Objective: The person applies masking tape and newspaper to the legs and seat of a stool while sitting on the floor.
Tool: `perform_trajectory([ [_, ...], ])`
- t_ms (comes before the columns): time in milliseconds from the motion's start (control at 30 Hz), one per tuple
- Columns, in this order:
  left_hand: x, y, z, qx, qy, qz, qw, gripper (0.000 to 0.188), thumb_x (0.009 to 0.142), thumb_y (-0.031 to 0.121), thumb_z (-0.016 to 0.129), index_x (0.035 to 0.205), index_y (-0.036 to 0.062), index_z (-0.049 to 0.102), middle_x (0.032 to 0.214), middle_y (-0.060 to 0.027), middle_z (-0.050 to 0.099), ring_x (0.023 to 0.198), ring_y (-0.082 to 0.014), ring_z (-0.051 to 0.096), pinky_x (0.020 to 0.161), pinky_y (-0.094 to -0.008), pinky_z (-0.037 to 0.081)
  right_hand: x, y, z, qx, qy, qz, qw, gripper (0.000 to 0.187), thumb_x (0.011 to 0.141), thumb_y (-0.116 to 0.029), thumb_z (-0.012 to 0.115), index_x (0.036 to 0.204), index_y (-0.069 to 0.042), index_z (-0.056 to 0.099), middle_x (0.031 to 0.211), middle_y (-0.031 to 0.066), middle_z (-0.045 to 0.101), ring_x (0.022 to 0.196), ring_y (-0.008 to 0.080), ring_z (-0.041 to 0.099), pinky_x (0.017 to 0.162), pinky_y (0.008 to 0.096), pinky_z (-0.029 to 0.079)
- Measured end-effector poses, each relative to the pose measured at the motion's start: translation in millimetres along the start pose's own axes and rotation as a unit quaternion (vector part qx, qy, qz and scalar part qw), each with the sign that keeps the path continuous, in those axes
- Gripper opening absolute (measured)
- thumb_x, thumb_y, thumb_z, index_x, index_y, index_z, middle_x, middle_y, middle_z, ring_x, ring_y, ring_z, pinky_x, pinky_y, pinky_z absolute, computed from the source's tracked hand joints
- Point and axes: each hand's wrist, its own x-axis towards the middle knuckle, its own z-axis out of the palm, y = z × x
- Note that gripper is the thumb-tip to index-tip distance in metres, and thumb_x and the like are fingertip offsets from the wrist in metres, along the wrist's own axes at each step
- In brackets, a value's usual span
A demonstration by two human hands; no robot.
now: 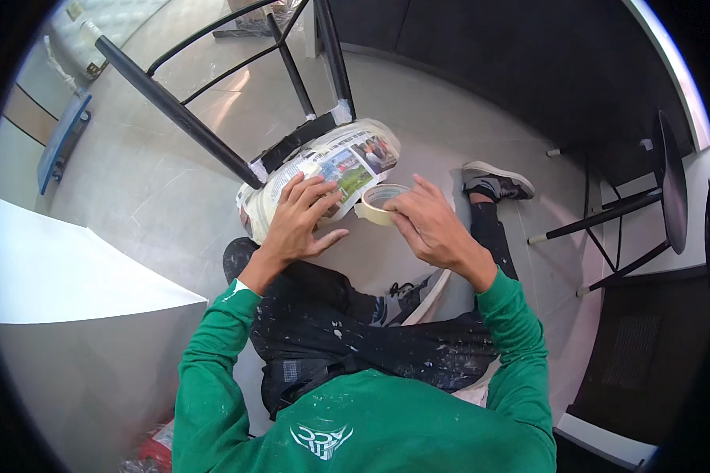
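Observation:
An upturned stool rests on the floor with its black legs (181,116) pointing up and away. Its seat is wrapped in newspaper (341,168) and pale masking tape. My left hand (298,217) lies on the newspaper, fingers spread and flat, with the thumb apart. Just right of the seat, my right hand (430,221) grips a roll of cream masking tape (377,213) between thumb and fingers. The roll is tilted, and its near edge sits close to the newspaper. Whether a strip runs from the roll to the seat I cannot tell.
My bent legs and sneakers (498,181) are around the work on the grey tiled floor (166,201). Another black stool (670,181) lies on its side at the right. A white table edge (87,276) juts in from the left; a blue wheeled dolly (61,146) stands behind it.

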Motion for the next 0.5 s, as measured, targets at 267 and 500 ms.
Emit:
perform_trajectory([
  [267, 3.9, 8.4, 9.0, -0.108, 0.054, -0.092, 0.989, 0.029, 0.084, 0.031, 0.077, 0.105, 0.0111, 0.069, 0.121, -0.0053, 0.067, 0.128, -0.0290, 0.053, 0.119, -0.0524, 0.024, 9.1, -8.0, 16.2, -0.040, 0.020, -0.006, 0.999, 0.017, 0.094, -0.014, 0.059, 0.108, -0.006, 0.064, 0.101, 0.0099, 0.067, 0.104, 0.0286, 0.062, 0.103, 0.0475, 0.039],
  [500, 4.4, 9.3, 11.7, -0.112, 0.042, -0.096, 0.988, 0.016, 0.086, 0.025, 0.077, 0.091, 0.0117, 0.069, 0.124, -0.0031, 0.067, 0.132, -0.0288, 0.051, 0.121, -0.0555, 0.018, 12.4, -9.9, 23.9, -0.030, 0.035, -0.040, 0.998, 0.017, 0.092, -0.010, 0.062, 0.108, -0.004, 0.066, 0.099, 0.0102, 0.068, 0.099, 0.0288, 0.063, 0.097, 0.0451, 0.041],
])
